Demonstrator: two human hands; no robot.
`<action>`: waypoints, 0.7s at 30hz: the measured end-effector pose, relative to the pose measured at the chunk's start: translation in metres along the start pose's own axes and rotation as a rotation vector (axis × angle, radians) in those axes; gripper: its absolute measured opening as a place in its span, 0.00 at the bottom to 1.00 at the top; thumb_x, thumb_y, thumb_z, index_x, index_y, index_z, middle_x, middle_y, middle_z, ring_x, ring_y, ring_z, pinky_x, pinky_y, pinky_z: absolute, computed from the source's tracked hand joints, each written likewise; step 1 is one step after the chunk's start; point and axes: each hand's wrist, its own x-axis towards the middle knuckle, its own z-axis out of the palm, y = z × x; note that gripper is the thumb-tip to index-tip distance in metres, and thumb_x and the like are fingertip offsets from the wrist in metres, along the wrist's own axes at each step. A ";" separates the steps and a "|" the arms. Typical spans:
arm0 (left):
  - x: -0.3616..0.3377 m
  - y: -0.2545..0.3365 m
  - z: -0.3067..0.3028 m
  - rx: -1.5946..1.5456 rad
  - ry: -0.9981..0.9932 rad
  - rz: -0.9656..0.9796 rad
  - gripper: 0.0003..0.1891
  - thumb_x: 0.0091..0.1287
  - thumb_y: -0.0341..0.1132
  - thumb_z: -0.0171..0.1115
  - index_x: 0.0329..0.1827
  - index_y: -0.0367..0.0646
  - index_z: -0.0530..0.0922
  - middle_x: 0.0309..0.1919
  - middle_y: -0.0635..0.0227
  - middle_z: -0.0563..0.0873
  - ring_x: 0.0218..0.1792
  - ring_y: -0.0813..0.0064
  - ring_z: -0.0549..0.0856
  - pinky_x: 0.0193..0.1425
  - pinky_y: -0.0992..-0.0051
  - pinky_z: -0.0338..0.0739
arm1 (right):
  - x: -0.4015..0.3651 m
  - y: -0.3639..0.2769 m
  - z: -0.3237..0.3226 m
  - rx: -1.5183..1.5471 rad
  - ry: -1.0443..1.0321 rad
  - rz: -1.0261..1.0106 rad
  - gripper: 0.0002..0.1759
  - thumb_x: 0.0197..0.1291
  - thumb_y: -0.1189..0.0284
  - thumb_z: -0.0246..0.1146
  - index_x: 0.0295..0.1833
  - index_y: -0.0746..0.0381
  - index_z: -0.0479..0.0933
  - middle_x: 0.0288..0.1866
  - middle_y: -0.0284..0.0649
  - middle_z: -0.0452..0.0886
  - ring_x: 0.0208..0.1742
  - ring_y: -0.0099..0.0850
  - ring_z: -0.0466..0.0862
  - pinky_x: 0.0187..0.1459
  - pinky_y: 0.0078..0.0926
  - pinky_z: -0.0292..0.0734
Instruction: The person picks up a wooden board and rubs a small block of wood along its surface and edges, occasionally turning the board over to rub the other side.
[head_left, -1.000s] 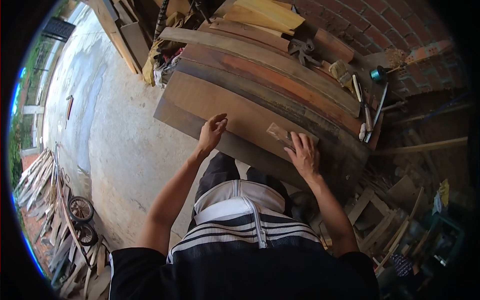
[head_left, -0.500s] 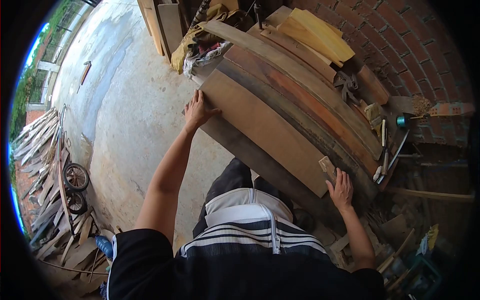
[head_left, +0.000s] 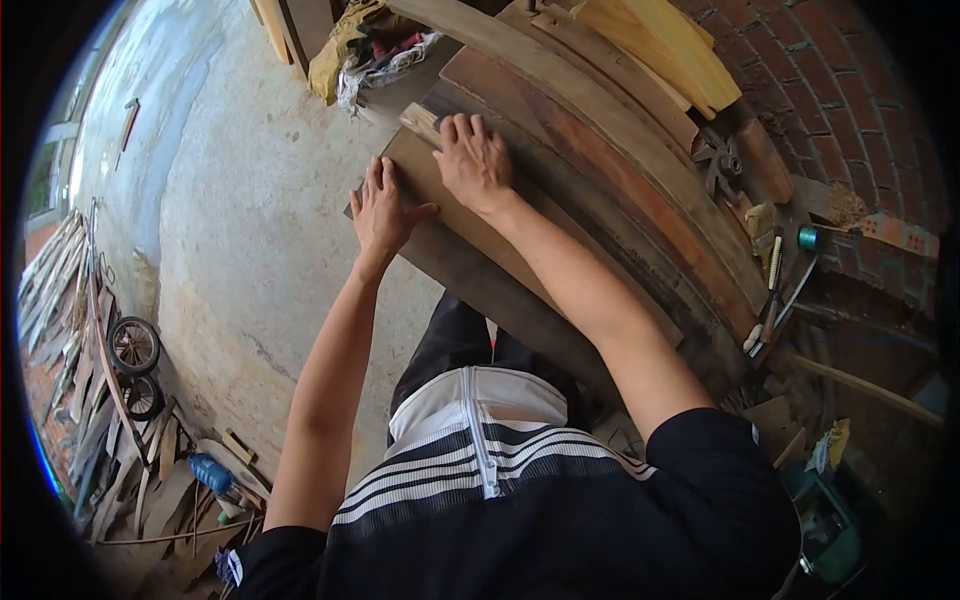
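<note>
A flat brown board [head_left: 470, 226] lies lengthwise on a dark wooden workbench [head_left: 465, 268] before me. My left hand [head_left: 382, 212] rests flat on the board's far left end, fingers stretched and thumb spread over its surface. Close by, my right hand [head_left: 474, 165] grips a small wooden block [head_left: 421, 121] at the same end of the board. The block's underside and the part beneath my palm are hidden. My right forearm crosses over the board and covers much of its middle.
Behind the board lie a reddish plank [head_left: 620, 160] and yellow boards [head_left: 675, 50]. Hand tools [head_left: 770, 290] sit at the bench's right end, near a brick wall [head_left: 840, 100]. Scrap wood [head_left: 60, 330], wheels [head_left: 133, 345] and a blue bottle [head_left: 210, 472] are on the left floor.
My right hand has swept the small wooden block from the board's near right end to its far left end. My left hand has stayed on the far left end.
</note>
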 end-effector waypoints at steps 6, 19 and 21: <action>-0.001 0.002 -0.002 0.050 0.011 0.000 0.56 0.48 0.59 0.74 0.76 0.41 0.55 0.76 0.58 0.57 0.76 0.59 0.57 0.76 0.47 0.49 | -0.032 0.009 -0.014 0.006 -0.012 0.027 0.24 0.59 0.62 0.63 0.57 0.62 0.67 0.50 0.41 0.74 0.55 0.39 0.73 0.52 0.45 0.71; 0.004 -0.011 0.011 0.043 0.034 0.079 0.56 0.50 0.66 0.70 0.76 0.44 0.55 0.76 0.61 0.57 0.77 0.59 0.55 0.72 0.36 0.45 | -0.407 0.119 -0.154 -0.298 -0.212 0.472 0.33 0.61 0.59 0.63 0.65 0.68 0.64 0.52 0.46 0.73 0.51 0.44 0.74 0.49 0.41 0.73; 0.003 -0.008 0.010 0.136 -0.012 0.012 0.58 0.48 0.69 0.68 0.77 0.46 0.54 0.77 0.63 0.56 0.77 0.58 0.53 0.73 0.35 0.42 | -0.364 0.098 -0.134 -0.225 -0.147 0.448 0.32 0.59 0.58 0.64 0.64 0.65 0.66 0.51 0.43 0.73 0.54 0.42 0.74 0.49 0.44 0.74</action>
